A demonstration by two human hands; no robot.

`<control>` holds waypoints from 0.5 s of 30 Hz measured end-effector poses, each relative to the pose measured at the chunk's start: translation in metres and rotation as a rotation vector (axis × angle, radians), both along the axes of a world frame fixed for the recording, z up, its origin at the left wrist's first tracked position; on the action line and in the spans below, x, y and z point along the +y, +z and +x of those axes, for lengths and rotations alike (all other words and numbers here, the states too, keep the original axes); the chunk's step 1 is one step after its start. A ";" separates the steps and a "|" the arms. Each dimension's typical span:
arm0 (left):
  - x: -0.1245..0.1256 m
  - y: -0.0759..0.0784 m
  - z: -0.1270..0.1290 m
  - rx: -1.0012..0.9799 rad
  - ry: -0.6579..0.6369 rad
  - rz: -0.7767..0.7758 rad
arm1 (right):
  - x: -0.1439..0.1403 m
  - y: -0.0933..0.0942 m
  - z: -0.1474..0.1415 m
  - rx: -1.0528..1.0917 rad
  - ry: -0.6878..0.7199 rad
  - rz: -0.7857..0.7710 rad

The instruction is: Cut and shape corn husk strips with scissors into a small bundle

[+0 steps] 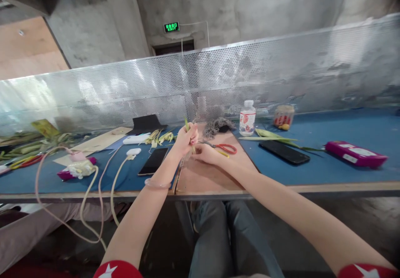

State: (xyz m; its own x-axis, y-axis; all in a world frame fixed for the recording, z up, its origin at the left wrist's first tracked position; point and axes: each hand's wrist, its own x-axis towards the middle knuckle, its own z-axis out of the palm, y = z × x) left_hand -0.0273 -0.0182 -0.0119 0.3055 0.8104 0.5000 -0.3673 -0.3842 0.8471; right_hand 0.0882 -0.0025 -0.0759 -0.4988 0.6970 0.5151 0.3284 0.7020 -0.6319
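My left hand (186, 139) is closed around a narrow green leaf strip (186, 123), whose tip sticks up above the fist. Just to its right and lower, my right hand (206, 153) has its fingers pinched together close to the strip's lower end; what lies between them is too small to make out. Both hands are over a light brown board (206, 178) on the table. Beside the right hand lie scissors with red-orange handles (228, 148), and a yellow handle (223, 154) shows next to them. Behind sits a bundle of grey yarn (215, 126).
On the blue tabletop (337, 123) stand a white bottle (247, 119) and a clear jar (283, 117). Phones (284, 152), a magenta packet (354, 154), long green leaves (268, 134) and cables (114, 199) lie around. A perforated metal screen (150, 86) closes off the back.
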 end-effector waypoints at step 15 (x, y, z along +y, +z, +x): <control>0.007 -0.007 0.001 0.088 0.033 0.029 | -0.004 0.008 0.008 -0.032 0.119 -0.076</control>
State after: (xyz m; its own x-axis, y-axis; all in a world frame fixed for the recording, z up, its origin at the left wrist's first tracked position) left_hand -0.0263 -0.0110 -0.0185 0.3225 0.8065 0.4955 -0.2785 -0.4194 0.8640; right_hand 0.0966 -0.0069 -0.0675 -0.5955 0.6684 0.4457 0.2668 0.6879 -0.6750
